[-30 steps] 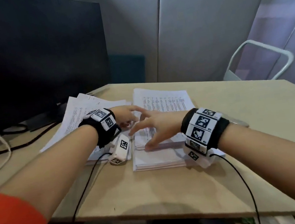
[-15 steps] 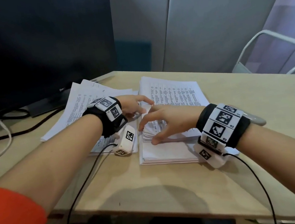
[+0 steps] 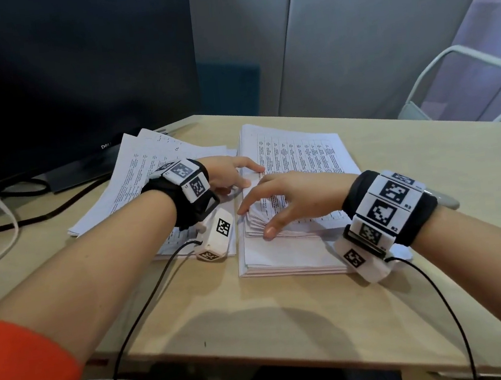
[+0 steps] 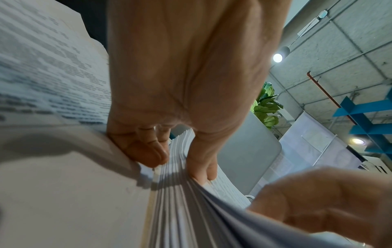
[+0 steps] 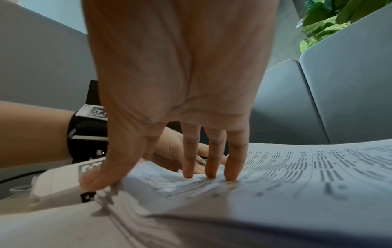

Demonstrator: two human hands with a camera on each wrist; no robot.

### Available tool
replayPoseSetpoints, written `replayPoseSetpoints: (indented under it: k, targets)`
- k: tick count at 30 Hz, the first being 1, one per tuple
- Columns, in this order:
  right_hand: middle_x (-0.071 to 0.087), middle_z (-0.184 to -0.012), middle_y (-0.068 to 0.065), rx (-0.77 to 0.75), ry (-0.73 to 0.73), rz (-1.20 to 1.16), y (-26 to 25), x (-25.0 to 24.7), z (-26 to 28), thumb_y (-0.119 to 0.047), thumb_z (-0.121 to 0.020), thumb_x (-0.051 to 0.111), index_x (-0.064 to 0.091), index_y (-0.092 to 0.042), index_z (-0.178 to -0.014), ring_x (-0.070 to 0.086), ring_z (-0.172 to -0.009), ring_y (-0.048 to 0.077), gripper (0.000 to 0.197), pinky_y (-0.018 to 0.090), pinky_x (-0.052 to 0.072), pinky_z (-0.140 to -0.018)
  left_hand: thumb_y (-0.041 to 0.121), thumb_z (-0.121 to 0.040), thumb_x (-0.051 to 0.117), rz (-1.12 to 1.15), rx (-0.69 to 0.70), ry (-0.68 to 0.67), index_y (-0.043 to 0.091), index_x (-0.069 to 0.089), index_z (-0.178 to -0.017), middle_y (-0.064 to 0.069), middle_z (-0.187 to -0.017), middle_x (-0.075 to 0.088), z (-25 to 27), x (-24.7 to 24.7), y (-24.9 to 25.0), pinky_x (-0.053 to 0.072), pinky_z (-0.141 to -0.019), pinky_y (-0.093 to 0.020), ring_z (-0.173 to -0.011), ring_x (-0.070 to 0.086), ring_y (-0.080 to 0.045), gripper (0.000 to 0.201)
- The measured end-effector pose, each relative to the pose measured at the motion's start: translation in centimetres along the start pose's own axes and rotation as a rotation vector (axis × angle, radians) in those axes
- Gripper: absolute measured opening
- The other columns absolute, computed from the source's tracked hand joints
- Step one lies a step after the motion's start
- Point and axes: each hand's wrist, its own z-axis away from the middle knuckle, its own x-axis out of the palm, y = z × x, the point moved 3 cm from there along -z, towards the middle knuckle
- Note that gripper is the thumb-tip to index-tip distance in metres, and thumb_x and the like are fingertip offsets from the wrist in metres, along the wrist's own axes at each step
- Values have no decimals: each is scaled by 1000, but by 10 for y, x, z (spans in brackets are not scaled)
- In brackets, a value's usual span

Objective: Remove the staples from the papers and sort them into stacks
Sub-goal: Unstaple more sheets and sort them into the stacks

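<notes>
Two paper piles lie on the table (image 3: 430, 174): a loose spread of printed sheets (image 3: 142, 168) at the left and a thick, squarer stack (image 3: 298, 155) in the middle. My left hand (image 3: 235, 177) is at that stack's left edge, thumb (image 4: 201, 161) on top of fanned sheets, fingers (image 4: 144, 149) curled against the edge below. My right hand (image 3: 276, 208) rests on the stack's near left corner. Its fingertips (image 5: 210, 172) press the top page while its thumb (image 5: 95, 181) bends up a fan of sheet corners. No staple shows.
A dark monitor (image 3: 55, 75) stands at the back left, with cables (image 3: 9, 216) running across the table beside it. A white chair (image 3: 463, 81) is behind the table's far right corner. Grey partition panels close the back. The near table edge (image 3: 263, 355) lies below my forearms.
The view has dropped and come closer. My left hand has slid to the middle stack's left edge. My right thumb has fanned up more sheet corners.
</notes>
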Motion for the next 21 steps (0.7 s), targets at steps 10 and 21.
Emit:
replayPoseSetpoints:
  k: [10, 21]
  targets:
    - [51, -132, -7, 12, 6, 28, 1, 0, 1, -41, -85, 72, 55, -41, -129, 48, -118, 14, 47, 39, 39, -105, 13, -96, 57, -5, -19, -4, 39, 54, -129, -10, -96, 47, -4, -1, -2, 50, -93, -43, -82, 45, -23, 42]
    - [39, -127, -1, 35, -9, 152, -8, 4, -1, -10, -91, 47, 52, -48, -130, 44, -102, 14, 55, 28, 36, -89, 10, -96, 55, 39, -40, -12, 39, 56, -125, -12, -90, 46, -4, 1, -4, 50, -85, -40, -79, 46, -23, 42]
